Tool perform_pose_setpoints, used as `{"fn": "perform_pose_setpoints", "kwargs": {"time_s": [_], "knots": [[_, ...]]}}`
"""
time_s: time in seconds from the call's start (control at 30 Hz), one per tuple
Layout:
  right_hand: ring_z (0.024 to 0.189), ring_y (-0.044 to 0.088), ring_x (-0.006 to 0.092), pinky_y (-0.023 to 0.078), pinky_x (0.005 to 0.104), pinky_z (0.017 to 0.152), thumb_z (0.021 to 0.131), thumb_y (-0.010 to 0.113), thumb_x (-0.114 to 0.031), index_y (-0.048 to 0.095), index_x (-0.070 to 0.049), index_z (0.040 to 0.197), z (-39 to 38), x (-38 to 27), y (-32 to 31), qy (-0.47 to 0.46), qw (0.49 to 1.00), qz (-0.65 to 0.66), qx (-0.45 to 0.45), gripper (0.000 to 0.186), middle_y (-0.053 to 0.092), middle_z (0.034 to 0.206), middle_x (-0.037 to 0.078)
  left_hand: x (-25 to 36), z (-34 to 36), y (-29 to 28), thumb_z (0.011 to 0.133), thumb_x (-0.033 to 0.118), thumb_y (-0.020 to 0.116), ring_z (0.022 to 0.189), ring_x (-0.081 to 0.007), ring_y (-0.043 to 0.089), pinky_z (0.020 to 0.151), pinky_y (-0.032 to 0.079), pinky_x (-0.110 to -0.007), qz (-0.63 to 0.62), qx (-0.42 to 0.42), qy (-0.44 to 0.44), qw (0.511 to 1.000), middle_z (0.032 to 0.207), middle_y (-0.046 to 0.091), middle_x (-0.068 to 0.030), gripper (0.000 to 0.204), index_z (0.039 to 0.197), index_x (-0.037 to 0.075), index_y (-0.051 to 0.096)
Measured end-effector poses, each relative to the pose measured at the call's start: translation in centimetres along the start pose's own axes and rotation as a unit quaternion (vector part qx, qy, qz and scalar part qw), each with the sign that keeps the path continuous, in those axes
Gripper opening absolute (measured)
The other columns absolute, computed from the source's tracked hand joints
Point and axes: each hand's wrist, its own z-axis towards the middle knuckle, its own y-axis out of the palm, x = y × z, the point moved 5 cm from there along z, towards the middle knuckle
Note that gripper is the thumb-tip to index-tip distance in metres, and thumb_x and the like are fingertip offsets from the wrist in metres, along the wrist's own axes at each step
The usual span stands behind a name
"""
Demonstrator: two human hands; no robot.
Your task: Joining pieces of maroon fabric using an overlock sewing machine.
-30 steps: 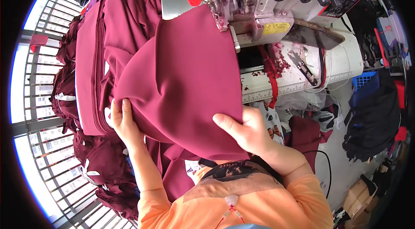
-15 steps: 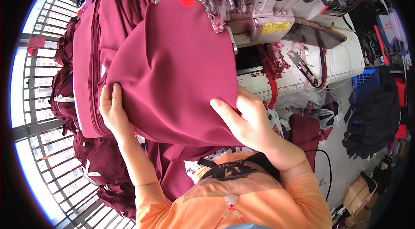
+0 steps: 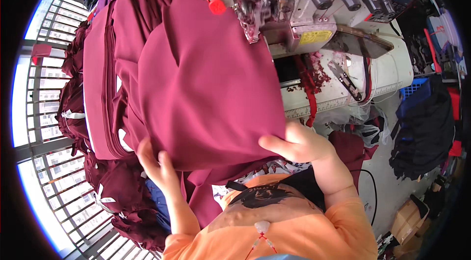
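Observation:
A large maroon fabric panel [image 3: 211,83] stretches from the sewing machine's presser foot [image 3: 251,34] toward my body. My right hand [image 3: 304,144] grips its near right corner, thumb on top and fingers hidden beneath. At the near left edge, my left hand [image 3: 159,166] touches the cloth with thumb and fingers apart. The far end of the panel lies by the sewing machine [image 3: 304,29], close to its red knob [image 3: 217,6].
A stack of folded maroon fabric [image 3: 98,88] stands at the left, beside dark maroon bundles [image 3: 117,186]. Thread snips [image 3: 345,79], a red strip [image 3: 311,95] and lint lie on the white machine table [image 3: 392,73]. A phone-like device [image 3: 360,41] leans behind them. Dark cloth [image 3: 424,127] hangs at the right.
Both hands have moved nearer my body and to the right, drawing the panel's near edge along. The left hand's fingers have loosened on the cloth. The right hand keeps its grip.

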Motion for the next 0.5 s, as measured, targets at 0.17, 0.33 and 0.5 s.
{"fn": "perform_pose_setpoints", "kwargs": {"time_s": [0.17,0.33,0.5], "knots": [[0.092,0.058,0.0297,0.044,0.0338,0.079,0.088,0.053,-0.021,0.052,0.004,0.109,-1.9,2.4,1.0,0.122,0.983,0.14,0.008,0.032,0.059,0.102,0.018,-2.5,-4.0,0.1,0.08,0.0,0.055,0.082,-0.0171,0.047,0.075,0.038,-0.028,0.075,-0.068,-0.032,0.994,0.087,0.048,-0.0068,0.011,0.088,0.001,0.049],[0.069,0.058,0.0116,0.047,0.0247,0.063,0.084,0.059,-0.01,0.062,0.002,0.09,-1.8,0.6,1.5,0.005,0.973,-0.023,0.231,0.014,0.062,0.085,0.002,-0.2,-0.1,-4.2,0.081,-0.004,0.051,0.076,-0.0138,0.045,0.074,0.038,-0.023,-0.089,0.118,-0.012,0.989,0.083,0.047,-0.0041,0.008,0.082,0.003,0.048],[0.088,0.055,0.0101,0.044,0.0239,0.076,0.092,0.049,-0.019,0.052,0.004,0.11,-2.2,0.4,3.5,0.091,0.911,0.365,0.173,0.03,0.058,0.101,0.006,3.1,4.7,-6.6,0.087,0.001,0.048,0.081,-0.0112,0.052,0.073,0.044,-0.026,-0.177,0.178,-0.029,0.968,0.093,0.055,-0.0039,0.018,0.104,0.004,0.05]]}}
